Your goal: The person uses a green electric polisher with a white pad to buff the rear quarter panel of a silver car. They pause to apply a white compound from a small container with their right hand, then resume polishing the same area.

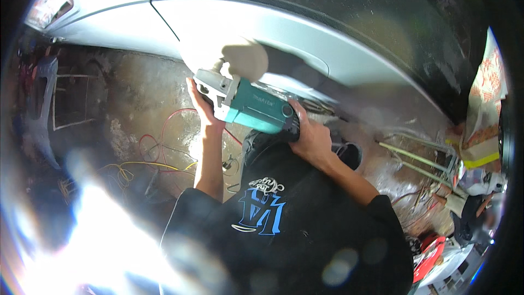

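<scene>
The area is identified as a workshop for vehicle bodywork. The upper part of the view is occupied by a silver car panel (pixel 305 30), in which a narrow seam (pixel 165 21) is visible. A teal power polisher (pixel 254 106), fitted with a pale round pad (pixel 245 59), is held near this panel. The stained, worn floor (pixel 131 71) is crossed by red and yellow lines; whether these are cables or hoses cannot be determined. At the right, a tubular frame (pixel 416 157) is surrounded by mixed clutter (pixel 436 251), partly blurred by the lens edge.
</scene>
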Available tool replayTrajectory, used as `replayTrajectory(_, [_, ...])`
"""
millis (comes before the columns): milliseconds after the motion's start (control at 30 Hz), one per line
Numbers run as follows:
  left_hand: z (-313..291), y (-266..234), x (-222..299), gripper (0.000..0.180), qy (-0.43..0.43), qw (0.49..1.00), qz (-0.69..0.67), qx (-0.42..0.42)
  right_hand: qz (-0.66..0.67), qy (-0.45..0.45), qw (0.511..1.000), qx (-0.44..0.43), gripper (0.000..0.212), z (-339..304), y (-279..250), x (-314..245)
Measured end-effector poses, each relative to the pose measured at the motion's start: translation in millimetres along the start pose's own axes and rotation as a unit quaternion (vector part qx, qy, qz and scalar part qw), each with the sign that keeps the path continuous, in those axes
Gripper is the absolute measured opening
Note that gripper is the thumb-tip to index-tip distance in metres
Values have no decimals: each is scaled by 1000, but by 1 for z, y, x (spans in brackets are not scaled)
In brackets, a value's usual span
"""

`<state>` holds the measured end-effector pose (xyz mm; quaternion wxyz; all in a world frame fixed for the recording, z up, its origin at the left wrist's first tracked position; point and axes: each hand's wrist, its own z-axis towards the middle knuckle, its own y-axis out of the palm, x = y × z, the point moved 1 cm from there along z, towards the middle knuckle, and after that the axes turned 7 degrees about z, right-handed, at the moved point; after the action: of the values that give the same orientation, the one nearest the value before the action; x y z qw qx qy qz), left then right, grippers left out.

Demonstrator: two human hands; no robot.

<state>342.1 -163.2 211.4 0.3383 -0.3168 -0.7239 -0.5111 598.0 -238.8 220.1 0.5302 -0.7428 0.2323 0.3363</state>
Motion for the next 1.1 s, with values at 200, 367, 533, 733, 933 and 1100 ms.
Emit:
replayTrajectory(200, [-1, 29, 23, 59, 9, 990, -41, 134, -65, 17, 997, 28, 94, -9, -25, -31])
replayTrajectory(367, [-5, 34, 42, 55, 5, 997, -25, 77, -57, -1, 996, 64, 96, -14, -34, -46])
replayTrajectory(533, [10, 10, 0, 56, -33, 990, -77, 114, -75, 21, 997, 20, 98, -4, -24, -36])
replayTrajectory(733, [11, 13, 37, 58, 70, 996, 4, 54, -24, -42, 998, 28, 99, -2, -36, -48])
replayTrajectory(933, [28, -19, 18, 61, 21, 998, -45, 33, -55, -60, 997, 2, 103, 12, -18, -51])
replayTrajectory(1100, [37, -27, -14, 59, 24, 997, -53, 59, -45, -3, 998, -44, 99, 24, -1, -31])
